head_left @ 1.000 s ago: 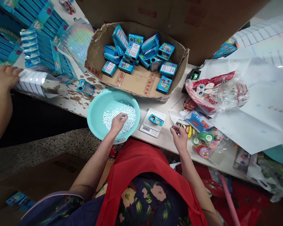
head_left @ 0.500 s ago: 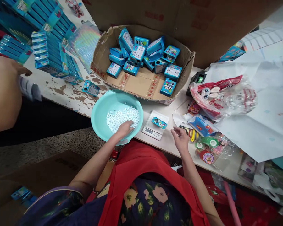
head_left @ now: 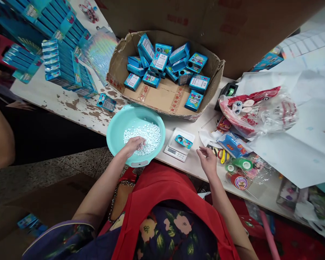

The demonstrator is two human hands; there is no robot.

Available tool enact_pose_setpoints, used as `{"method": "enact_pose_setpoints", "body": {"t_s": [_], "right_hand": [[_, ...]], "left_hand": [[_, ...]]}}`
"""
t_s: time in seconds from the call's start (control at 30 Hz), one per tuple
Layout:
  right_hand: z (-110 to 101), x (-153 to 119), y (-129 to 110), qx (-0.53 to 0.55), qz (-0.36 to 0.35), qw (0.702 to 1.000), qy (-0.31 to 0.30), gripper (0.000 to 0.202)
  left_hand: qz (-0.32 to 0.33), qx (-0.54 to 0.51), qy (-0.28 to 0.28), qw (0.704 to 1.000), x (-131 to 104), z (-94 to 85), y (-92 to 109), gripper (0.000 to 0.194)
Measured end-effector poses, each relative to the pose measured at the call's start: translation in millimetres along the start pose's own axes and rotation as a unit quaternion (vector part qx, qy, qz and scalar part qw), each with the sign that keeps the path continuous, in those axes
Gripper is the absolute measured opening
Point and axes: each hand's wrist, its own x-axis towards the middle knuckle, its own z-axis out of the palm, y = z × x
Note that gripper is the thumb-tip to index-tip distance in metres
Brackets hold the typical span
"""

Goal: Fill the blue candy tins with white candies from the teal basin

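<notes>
While the left hand [head_left: 135, 144] is bunched over white pellets [head_left: 154, 134] in the basin [head_left: 116, 133], can't tell if pinching any, blue box's [head_left: 183, 141] on the scale [head_left: 175, 153] at basin's three o'clock, right hand [head_left: 208, 159] loosely spread nearby.

A box [head_left: 183, 141] lies on the scale [head_left: 172, 153], right of the basin [head_left: 119, 126] and before the carton [head_left: 158, 95].

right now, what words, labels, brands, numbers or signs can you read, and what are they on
"CARAMELO MACIZO": front-right blue box in the cardboard carton
Too blurred: its brand name; red Chinese characters on the printed tape
Too small: digits on the digital scale; lettering on the blue packet
</notes>
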Motion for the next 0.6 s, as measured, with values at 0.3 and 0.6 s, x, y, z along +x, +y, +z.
{"method": "enact_pose_setpoints", "body": {"t_s": [0.3, 0.6], "right_hand": [[-2.2, -12.8, 9.5, 0.02, 0.016, 0.999, 0.026, 0.037], [-14.2, -28.2, 30.0, 0.032, 0.043, 0.997, 0.058, 0.038]], "left_hand": [[0.284, 0.384, -0.047, 0.877, 12.4, 102.5, 101.2, 0.021], [0.342, 0.464, -0.076, 0.814, 13.9, 134.9, 107.6, 0.03]]}}
